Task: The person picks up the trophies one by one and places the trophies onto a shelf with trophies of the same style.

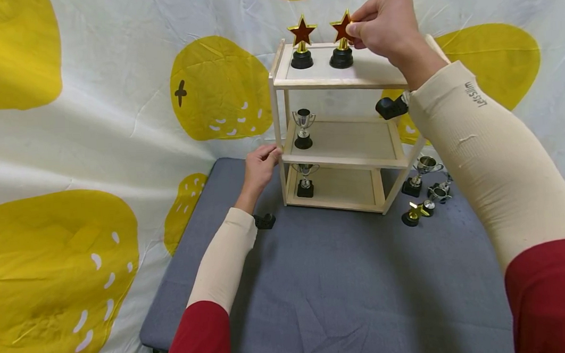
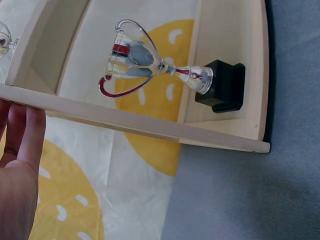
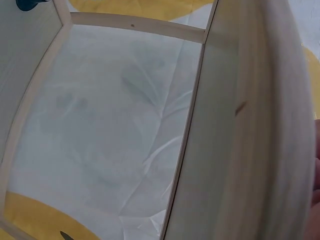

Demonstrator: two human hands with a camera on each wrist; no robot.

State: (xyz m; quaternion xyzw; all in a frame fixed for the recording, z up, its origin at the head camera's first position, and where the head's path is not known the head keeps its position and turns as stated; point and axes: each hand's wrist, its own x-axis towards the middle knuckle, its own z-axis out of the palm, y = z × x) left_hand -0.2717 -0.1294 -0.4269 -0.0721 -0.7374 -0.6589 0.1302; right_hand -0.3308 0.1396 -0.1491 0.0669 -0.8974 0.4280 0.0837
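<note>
Across the lower frame: grey surface, wooden shelf standing on it, upper right of centre. Right hand, upper right, pinches a star trophy by its star, base at the top board. Left hand, mid-frame, touches the shelf's left post; can't tell if gripping. Silver cup, mid-frame, on middle tier.

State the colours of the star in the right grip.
The star is red with gold edges, clearest in the head view.

The right hand pinches a star trophy on the rack's top shelf; the left hand touches the rack's left edge. Silver cups stand near the lower shelves' left edges.
</note>
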